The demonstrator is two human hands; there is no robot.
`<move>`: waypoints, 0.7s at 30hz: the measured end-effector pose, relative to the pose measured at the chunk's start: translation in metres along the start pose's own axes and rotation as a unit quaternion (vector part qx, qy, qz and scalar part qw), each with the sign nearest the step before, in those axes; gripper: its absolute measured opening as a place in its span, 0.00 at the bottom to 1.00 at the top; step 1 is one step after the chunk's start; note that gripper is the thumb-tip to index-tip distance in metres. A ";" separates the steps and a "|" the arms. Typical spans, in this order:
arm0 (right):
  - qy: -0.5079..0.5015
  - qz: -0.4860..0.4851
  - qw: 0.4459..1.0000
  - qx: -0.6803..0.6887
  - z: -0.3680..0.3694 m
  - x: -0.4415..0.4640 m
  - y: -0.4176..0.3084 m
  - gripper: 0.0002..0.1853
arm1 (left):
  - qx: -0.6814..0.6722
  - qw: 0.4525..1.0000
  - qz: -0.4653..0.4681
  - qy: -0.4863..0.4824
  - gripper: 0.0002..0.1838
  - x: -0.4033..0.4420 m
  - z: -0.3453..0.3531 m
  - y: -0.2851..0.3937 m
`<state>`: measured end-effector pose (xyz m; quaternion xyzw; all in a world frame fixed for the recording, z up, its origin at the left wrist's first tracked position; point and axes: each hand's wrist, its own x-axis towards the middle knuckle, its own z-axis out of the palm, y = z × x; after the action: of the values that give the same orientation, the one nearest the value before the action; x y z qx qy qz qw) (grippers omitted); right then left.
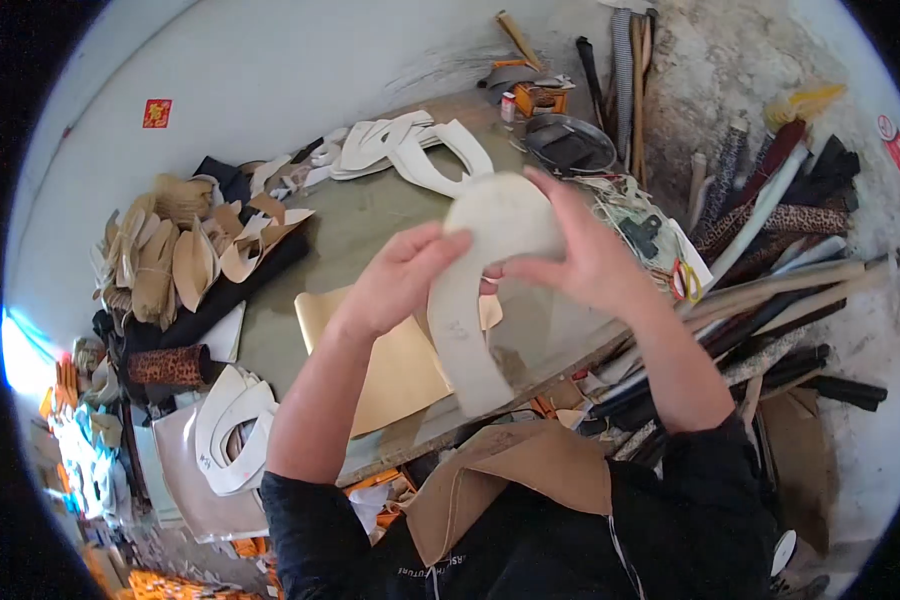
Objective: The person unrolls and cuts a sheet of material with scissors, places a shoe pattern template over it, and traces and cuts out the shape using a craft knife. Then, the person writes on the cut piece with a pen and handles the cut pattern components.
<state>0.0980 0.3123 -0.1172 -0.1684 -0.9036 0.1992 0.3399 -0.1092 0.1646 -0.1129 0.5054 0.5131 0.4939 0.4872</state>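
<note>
A white, flat, curved template-like piece point(460, 345) is held up over the table, its wide rounded end at the top and a long strip hanging down. My left hand point(395, 275) pinches its left edge between thumb and fingers. Around the right side of the rounded end, my right hand point(595, 260) is closed, with the thumb below and fingers above. The rounded end is slightly blurred. Beneath lies a pale yellow sheet point(390, 375), its left edge curled. Behind the held piece, similar white curved pieces point(410, 150) lie in a stack.
Scissors point(685, 280) lie at the table's right edge, near a black round tray point(570, 143). Tan cut pieces point(195, 265) and a leopard-print roll point(170, 366) are heaped at left. Material rolls point(770, 280) crowd the right. More white curved pieces point(235, 430) sit lower left.
</note>
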 end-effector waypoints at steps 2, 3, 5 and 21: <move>-0.045 0.074 0.995 0.039 0.020 -0.009 0.002 0.54 | -0.140 0.989 0.010 0.050 0.24 -0.005 -0.008 -0.010; -0.059 0.121 0.990 0.045 0.028 -0.010 0.002 0.52 | -0.137 0.989 0.008 0.057 0.24 -0.007 -0.011 -0.017; -0.073 0.167 0.982 0.056 0.037 -0.008 -0.001 0.51 | -0.183 0.979 0.010 0.094 0.25 -0.011 -0.011 -0.026; -0.096 0.258 0.943 0.185 0.086 -0.010 0.062 0.48 | -0.100 0.903 0.058 0.414 0.26 -0.103 -0.089 0.016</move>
<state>0.0574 0.3401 -0.2112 -0.3096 -0.8049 0.4591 0.2133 -0.1958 0.0607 -0.0935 0.2330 0.5862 0.7347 0.2495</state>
